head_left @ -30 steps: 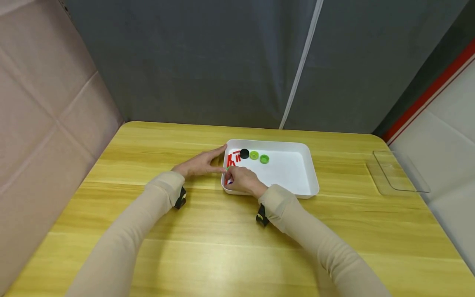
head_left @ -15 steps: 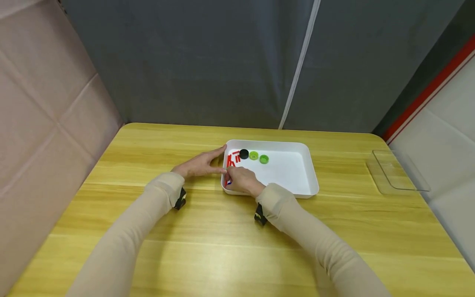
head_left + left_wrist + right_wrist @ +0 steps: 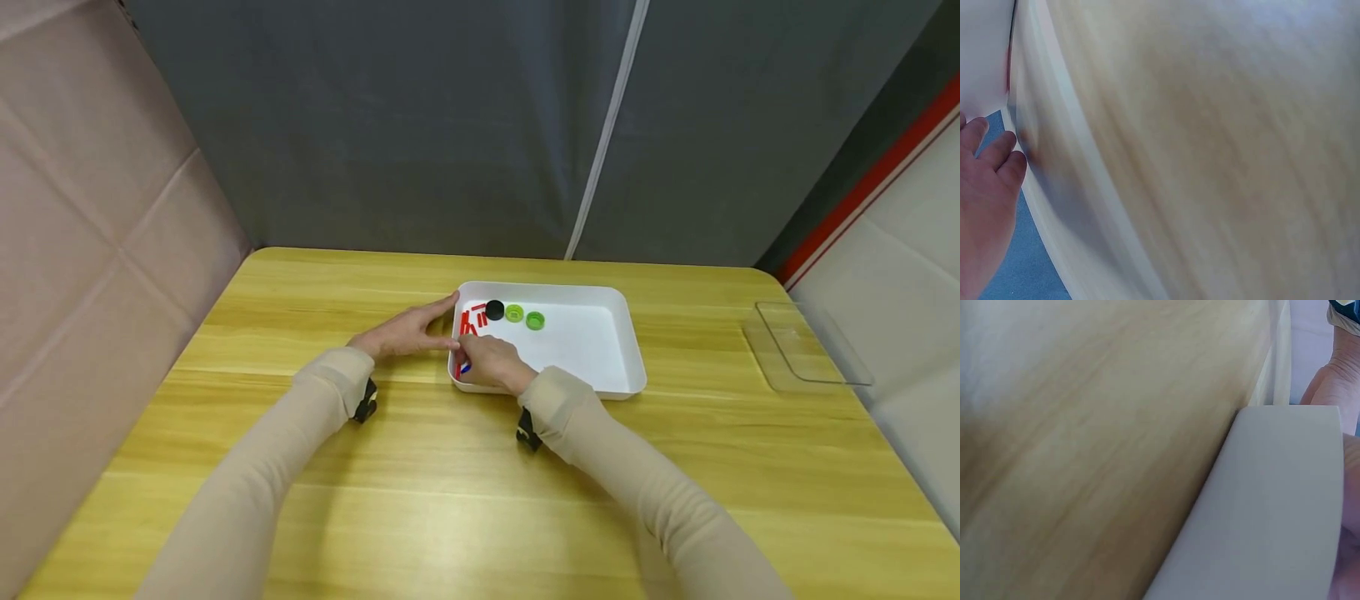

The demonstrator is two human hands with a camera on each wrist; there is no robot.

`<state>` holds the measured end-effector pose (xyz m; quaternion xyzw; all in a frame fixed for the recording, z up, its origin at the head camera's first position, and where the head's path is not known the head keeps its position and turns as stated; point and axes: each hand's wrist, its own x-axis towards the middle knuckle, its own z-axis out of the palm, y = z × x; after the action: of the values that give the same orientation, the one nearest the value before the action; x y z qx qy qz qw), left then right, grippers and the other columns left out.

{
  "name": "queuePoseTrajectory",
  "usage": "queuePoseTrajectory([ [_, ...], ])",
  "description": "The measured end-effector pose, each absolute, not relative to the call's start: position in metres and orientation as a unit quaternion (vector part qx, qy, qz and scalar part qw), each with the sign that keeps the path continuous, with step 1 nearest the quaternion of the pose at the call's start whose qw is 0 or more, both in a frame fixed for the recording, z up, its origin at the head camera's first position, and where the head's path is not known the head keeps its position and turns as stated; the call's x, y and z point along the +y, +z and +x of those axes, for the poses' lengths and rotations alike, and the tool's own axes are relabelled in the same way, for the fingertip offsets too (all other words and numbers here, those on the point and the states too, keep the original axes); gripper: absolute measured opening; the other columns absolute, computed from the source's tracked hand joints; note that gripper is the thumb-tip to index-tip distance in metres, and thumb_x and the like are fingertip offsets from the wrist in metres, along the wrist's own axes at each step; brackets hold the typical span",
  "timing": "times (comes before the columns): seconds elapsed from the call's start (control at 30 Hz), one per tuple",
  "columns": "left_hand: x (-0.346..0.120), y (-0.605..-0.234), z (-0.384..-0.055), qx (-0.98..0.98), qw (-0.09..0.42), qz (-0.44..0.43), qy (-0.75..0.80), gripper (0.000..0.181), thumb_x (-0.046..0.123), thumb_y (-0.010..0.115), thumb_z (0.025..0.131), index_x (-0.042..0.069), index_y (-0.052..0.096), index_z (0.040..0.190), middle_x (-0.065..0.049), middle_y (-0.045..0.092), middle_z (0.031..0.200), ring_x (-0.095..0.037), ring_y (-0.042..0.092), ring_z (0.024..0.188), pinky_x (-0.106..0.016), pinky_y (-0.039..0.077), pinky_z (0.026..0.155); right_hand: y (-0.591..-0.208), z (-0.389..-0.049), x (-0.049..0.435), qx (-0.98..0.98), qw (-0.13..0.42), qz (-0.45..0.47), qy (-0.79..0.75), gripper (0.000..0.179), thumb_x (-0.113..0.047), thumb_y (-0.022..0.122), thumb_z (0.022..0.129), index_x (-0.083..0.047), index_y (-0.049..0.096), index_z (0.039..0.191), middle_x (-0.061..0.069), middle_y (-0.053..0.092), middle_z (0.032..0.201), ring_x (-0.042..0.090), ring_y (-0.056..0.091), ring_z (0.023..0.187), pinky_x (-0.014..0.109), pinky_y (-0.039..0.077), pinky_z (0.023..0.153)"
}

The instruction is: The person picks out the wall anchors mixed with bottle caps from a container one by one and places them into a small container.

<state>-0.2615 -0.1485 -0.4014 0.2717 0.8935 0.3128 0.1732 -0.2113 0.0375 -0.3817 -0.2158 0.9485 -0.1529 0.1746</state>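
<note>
A shallow white tray (image 3: 577, 350) stands on the wooden table. My left hand (image 3: 405, 332) lies at its left end, fingers and thumb spread, their tips at the rim. My right hand (image 3: 491, 364) reaches into the tray's near-left corner with fingers curled down. A small blue piece (image 3: 466, 368) shows beside those fingers; whether they pinch anything is hidden. Several short red sticks (image 3: 465, 322) lie along the left end. Beyond them, a black disc (image 3: 494, 310), a yellow-green round cap (image 3: 513, 313) and a green round cap (image 3: 535, 321) sit in a row.
At the table's right edge stands a clear plastic box (image 3: 802, 346). The wooden table (image 3: 420, 500) runs back to a grey curtain (image 3: 390, 125). The tray's outer wall (image 3: 1260, 506) fills much of the right wrist view.
A green bit seen at the right fingertips one second ago is now hidden. The right hand has shifted slightly. The left hand stays at the tray's left rim.
</note>
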Motion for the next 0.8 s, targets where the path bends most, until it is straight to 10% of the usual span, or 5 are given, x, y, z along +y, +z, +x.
queuePoseTrajectory([
  [0.8, -0.1483, -0.4001, -0.2589, 0.893, 0.176, 0.266, 0.316, 0.095, 0.056, 0.063, 0.081, 0.026, 0.008, 0.152, 0.004, 0.008, 0.158, -0.019, 0.011, 0.144, -0.041, 0.014, 0.117, -0.3877, -0.2099, 0.0409, 0.946, 0.155, -0.225, -0.175, 0.015, -0.018, 0.070, 0.083, -0.013, 0.060, 0.092, -0.001, 0.061, 0.085, 0.015, 0.052, 0.075, 0.030, 0.044, 0.067],
])
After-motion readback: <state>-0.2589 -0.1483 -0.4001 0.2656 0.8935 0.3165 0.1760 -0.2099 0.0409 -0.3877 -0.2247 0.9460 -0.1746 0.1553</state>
